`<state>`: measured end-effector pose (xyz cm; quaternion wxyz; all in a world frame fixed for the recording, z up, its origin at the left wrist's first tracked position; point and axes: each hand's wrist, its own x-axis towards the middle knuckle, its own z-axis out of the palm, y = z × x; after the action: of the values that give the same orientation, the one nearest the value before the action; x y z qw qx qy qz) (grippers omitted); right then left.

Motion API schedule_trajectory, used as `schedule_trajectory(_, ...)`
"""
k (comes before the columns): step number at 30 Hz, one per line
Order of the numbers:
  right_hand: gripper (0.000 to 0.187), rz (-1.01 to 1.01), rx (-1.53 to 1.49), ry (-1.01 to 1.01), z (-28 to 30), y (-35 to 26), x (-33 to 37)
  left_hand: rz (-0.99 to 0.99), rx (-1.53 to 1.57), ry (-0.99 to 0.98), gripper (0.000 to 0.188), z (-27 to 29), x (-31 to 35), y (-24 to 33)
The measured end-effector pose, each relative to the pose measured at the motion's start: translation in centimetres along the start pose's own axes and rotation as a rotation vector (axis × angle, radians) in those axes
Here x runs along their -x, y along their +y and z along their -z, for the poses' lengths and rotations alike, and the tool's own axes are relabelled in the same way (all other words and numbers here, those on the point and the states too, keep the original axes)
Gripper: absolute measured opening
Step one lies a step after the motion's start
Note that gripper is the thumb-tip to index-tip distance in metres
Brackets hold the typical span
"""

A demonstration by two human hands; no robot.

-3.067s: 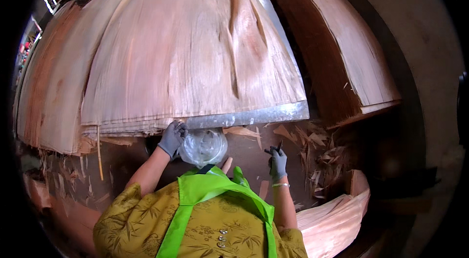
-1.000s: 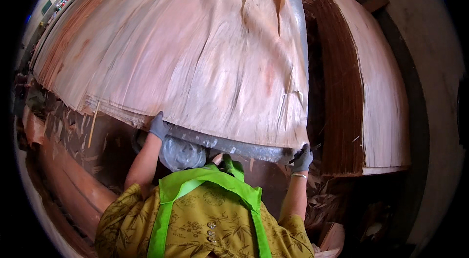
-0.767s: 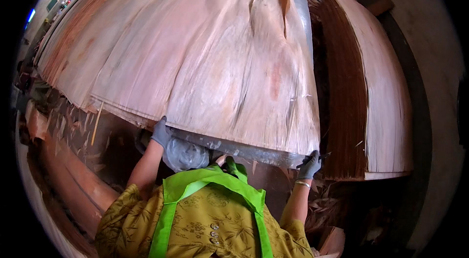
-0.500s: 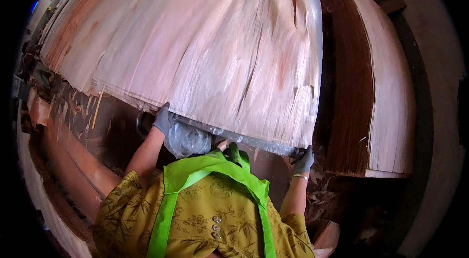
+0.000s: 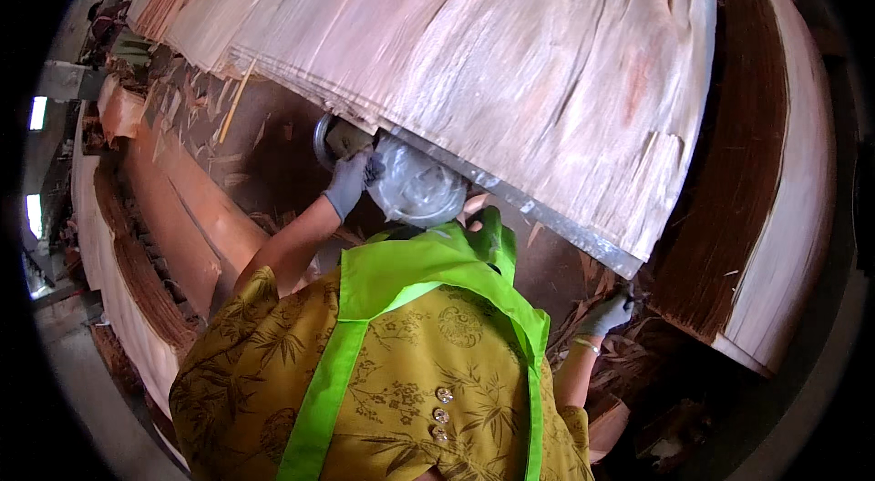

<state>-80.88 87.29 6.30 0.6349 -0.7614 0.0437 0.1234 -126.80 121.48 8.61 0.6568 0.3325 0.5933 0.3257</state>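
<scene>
A broad, pale pinkish wood veneer sheet point(image 5: 510, 71) lies on top of a stack over a grey-edged table point(image 5: 538, 213). Just below its near edge, my gloved left hand point(image 5: 348, 180) has its dark fingertips curled beside a brownish block-like piece point(image 5: 350, 138); whether it grips that piece is hidden. Next to this hand, a round, clear plastic-covered bowl point(image 5: 417, 185) sits partly under the table edge. My gloved right hand point(image 5: 608, 313) is apart from the sheet, below the table's near right corner, fingers curled in. Anything inside them is too small to make out.
To the right stands a tall curved stack of veneer point(image 5: 793, 162) with a dark layered side. Reddish sheets point(image 5: 173, 199) and another stack point(image 5: 128, 271) lie at the left. Veneer scraps point(image 5: 196, 98) litter the floor, and a thin yellow strip point(image 5: 237, 100) hangs by the edge.
Both hands have let go of the sheet's near edge. My left hand has drawn down beside the brownish piece, my right hand down off the corner. The whole view has turned.
</scene>
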Motion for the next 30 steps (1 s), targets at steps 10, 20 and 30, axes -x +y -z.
schedule_trajectory(10,0.022,0.084,0.345,-0.956,-10.4,6.0,18.3,-0.431,-0.764,-0.192,0.019,4.8,3.6,-2.0)
schedule_trajectory(20,0.016,-0.131,0.357,-0.895,-15.3,10.3,25.2,-1.256,-1.352,-0.862,0.020,3.1,1.9,-3.0)
schedule_trajectory(30,0.018,-0.243,0.285,-0.919,-13.0,11.0,26.4,-0.776,-1.321,-0.331,0.021,7.3,-0.7,-6.1)
